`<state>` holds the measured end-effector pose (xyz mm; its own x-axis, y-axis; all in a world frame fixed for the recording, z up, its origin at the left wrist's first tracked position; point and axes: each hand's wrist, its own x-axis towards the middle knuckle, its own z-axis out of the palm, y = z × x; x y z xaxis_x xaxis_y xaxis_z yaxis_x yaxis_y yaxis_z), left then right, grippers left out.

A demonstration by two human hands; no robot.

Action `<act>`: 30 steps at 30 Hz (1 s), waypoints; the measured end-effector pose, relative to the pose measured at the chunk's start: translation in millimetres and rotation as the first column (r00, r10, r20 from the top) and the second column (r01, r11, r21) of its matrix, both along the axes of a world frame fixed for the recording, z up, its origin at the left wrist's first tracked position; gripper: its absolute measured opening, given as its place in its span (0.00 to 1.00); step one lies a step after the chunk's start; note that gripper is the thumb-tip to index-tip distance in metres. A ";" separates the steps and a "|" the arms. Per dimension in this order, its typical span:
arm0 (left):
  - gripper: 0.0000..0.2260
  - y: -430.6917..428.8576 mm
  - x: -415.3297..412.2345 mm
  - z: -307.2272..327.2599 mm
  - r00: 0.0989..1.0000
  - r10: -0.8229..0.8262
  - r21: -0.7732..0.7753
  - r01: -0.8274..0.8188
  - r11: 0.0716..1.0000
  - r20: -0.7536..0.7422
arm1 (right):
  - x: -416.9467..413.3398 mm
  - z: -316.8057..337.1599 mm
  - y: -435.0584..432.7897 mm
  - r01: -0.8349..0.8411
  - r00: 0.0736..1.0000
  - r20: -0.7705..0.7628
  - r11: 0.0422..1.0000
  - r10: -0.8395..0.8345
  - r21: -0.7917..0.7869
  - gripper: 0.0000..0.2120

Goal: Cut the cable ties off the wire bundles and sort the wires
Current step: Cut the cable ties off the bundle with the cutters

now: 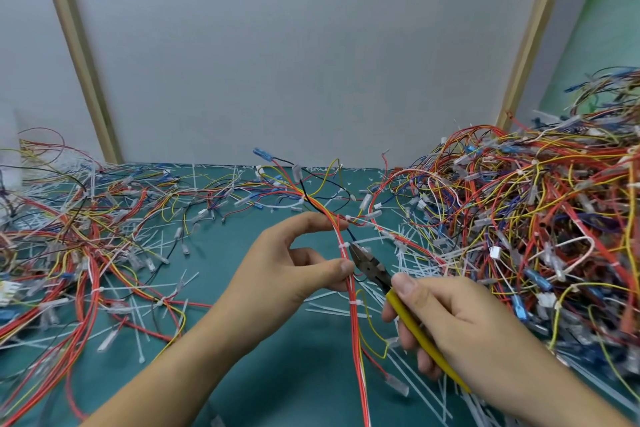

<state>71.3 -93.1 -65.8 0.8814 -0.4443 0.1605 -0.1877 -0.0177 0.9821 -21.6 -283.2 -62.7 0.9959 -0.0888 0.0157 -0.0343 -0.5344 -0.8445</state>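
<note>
Around the pliers (367,264), cut ties (420,262), wires (540,218)

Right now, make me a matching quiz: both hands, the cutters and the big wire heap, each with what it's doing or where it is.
1 left hand
2 right hand
3 cutters
4 wire heap

a piled on the right
b tips at a white cable tie
c pinches the red bundle
d grips yellow handles

Pairs: 1-c, 2-d, 3-b, 4-a
</note>
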 end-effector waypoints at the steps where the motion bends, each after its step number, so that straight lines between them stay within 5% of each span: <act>1: 0.18 0.0 -0.1 0.2 1.000 0.002 0.001 -0.002 1.000 -0.002 | 0.0 -0.5 -0.3 -0.003 1.000 0.002 1.000 0.003 -0.003 0.24; 17: 0.20 -0.9 2.1 -4.7 1.000 -0.026 -0.012 0.027 1.000 0.012 | -1.3 -4.7 -3.2 -0.002 1.000 -0.008 0.998 0.003 0.067 0.26; 23: 0.15 0.2 6.8 -6.5 0.999 0.007 -0.002 -0.007 1.000 0.033 | 1.4 -5.1 -3.0 0.061 0.971 0.219 0.986 -0.094 0.153 0.25; 26: 0.14 -0.9 6.7 -9.0 0.999 0.012 -0.003 -0.012 1.000 0.053 | 0.6 -5.2 -3.4 0.082 0.915 0.376 0.980 -0.147 0.183 0.14; 30: 0.14 -7.6 0.5 -13.9 0.992 -0.049 -0.036 0.054 0.998 0.119 | 0.0 -6.4 -1.0 0.050 0.901 0.414 0.981 -0.126 0.190 0.12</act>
